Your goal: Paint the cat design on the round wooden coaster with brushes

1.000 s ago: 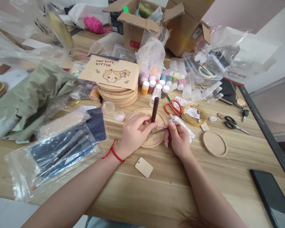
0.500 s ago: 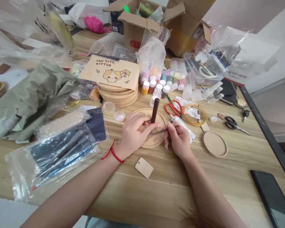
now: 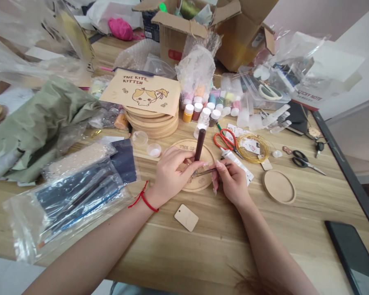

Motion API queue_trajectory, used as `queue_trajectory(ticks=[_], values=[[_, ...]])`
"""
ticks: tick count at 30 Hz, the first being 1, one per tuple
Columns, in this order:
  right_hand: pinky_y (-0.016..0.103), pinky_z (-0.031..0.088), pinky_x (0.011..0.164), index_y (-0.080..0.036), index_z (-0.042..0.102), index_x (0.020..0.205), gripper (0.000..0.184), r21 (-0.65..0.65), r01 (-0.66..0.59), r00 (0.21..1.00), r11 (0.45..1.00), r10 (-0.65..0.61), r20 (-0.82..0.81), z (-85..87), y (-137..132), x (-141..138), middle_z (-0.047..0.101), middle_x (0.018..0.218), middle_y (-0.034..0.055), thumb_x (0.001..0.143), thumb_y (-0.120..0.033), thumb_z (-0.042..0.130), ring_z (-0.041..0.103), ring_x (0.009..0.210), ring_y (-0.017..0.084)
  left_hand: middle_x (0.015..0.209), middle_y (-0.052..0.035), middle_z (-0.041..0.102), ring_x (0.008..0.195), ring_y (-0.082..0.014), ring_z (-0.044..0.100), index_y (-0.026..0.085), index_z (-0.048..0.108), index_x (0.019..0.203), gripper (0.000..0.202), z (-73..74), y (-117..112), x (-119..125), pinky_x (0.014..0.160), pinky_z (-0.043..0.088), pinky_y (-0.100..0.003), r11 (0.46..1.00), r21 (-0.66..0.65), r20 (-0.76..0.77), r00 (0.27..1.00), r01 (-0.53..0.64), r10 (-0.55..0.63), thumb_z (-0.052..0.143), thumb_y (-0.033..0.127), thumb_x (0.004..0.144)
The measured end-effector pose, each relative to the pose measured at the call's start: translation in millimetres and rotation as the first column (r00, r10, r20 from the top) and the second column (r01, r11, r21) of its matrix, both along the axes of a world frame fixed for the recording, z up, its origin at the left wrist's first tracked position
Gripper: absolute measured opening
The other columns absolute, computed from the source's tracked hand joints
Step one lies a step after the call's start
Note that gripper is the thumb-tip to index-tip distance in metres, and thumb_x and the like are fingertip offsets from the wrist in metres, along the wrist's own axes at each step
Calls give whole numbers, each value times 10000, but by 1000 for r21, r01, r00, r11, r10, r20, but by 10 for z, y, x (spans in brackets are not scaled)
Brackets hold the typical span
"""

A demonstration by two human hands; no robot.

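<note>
My left hand [image 3: 174, 170] is closed around the lower part of a tool with a dark brown handle [image 3: 199, 144], which stands nearly upright; its tip is hidden by my fingers. Between the thumb and fingers of my right hand [image 3: 233, 180] is a slim dark metal tool [image 3: 207, 171], looking like tweezers, with its point reaching toward my left fingertips. Both work over a round wooden board [image 3: 206, 149] bearing lettering and a partly covered design. A small pale tag [image 3: 186, 217] with a hole lies just in front of the board.
Stacked round boards under a printed kitten card [image 3: 141, 92] stand behind my left hand. Paint jars [image 3: 188, 113], red-handled scissors [image 3: 226, 141], a coil of gold wire [image 3: 252, 148] and a shallow round tray [image 3: 279, 187] lie around. A phone [image 3: 353, 254] is at right, plastic packets [image 3: 76, 200] at left.
The view has shifted very slightly. Both hands stay almost in place over the board, and the brown handle has dipped a little lower in the picture.
</note>
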State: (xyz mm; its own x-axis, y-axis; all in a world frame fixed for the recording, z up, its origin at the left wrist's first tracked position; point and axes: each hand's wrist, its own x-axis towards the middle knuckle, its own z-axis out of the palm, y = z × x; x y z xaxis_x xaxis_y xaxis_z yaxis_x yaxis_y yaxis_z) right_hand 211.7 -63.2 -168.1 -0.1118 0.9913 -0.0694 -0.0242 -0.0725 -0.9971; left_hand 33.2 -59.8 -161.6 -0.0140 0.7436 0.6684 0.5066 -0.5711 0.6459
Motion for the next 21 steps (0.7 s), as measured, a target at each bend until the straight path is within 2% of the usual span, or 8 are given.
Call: queue_trajectory(ticks=[21], values=[[207, 393, 291, -189, 565, 751, 367, -2, -22, 998, 1000, 22, 59, 12, -12, 9, 556, 492, -48, 829, -540, 639, 499, 318, 98, 740, -10, 672, 682, -139, 597, 180, 640, 814, 169, -6, -8, -8, 694, 480, -303, 999, -33, -3, 1000, -2, 2, 736, 319, 807]])
